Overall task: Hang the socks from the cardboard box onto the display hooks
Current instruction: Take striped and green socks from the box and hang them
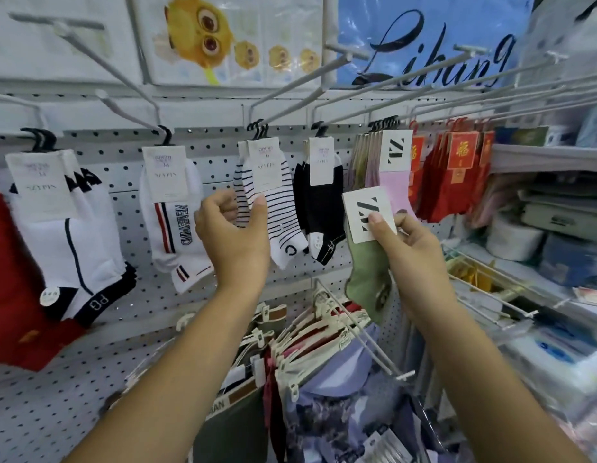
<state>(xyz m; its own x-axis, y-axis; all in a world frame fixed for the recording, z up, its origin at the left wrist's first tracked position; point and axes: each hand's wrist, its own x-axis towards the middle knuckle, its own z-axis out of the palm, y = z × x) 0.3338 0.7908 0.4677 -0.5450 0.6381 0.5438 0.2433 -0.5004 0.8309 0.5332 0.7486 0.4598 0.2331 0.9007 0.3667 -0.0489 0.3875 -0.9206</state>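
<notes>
1. Far out beyond the left hand's knuckles, white socks with navy trim (pixel 73 235) and a white pair with a red-and-navy stripe (pixel 171 222) hang from black hangers on the pegboard (pixel 123 168).
2. The left hand (pixel 235 233) is raised with its fingers curled; the thumb tip (pixel 261 202) touches the card of the striped socks (pixel 273 208), while the other fingers curl loosely behind. Whether it truly pinches the pair, I cannot tell.
3. Between the two hands hang black socks (pixel 318 208), touched by neither.
4. The right hand (pixel 409 245) holds a green sock pair (pixel 365 279) by its white header card (pixel 367 215), thumb on the front and fingers behind, the sock dangling below the fingertips.
5. Just above those fingers hangs a matching row, fronted by pink socks (pixel 392 185), on a long wire hook (pixel 490 98).
6. This looks like the hanging step: the green pair likely needs lifting so its hanger threads over that hook's free end. The cardboard box is out of view.
</notes>
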